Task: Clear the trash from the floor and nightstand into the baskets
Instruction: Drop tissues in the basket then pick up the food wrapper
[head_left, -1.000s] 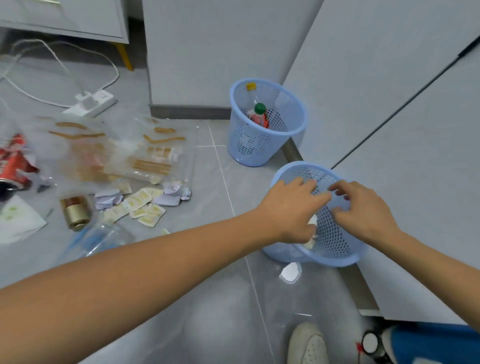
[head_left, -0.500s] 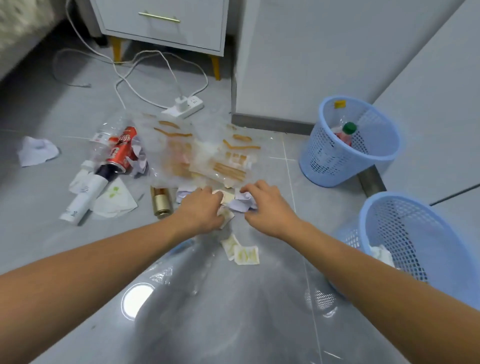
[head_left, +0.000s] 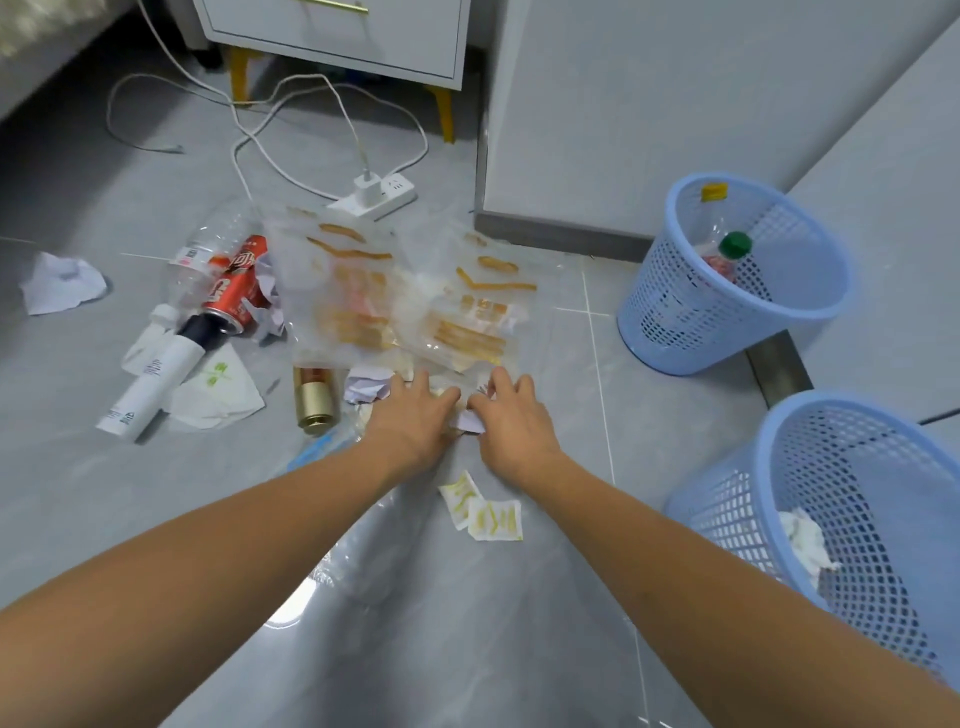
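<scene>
Hands meet over paper scraps (head_left: 470, 421) left of the near basket (head_left: 852, 499): left hand (head_left: 415, 415) flat, fingers spread; right hand (head_left: 511, 418) likewise spread, apparently gathering them for one scoop.

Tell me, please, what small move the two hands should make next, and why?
Probably close both hands around the paper scraps between them and lift. The left hand and right hand already rest on that pile, and the near basket stands close on the right.

red can (head_left: 235, 289): white characters, unreadable | white tube (head_left: 150, 383): small print, illegible
</scene>
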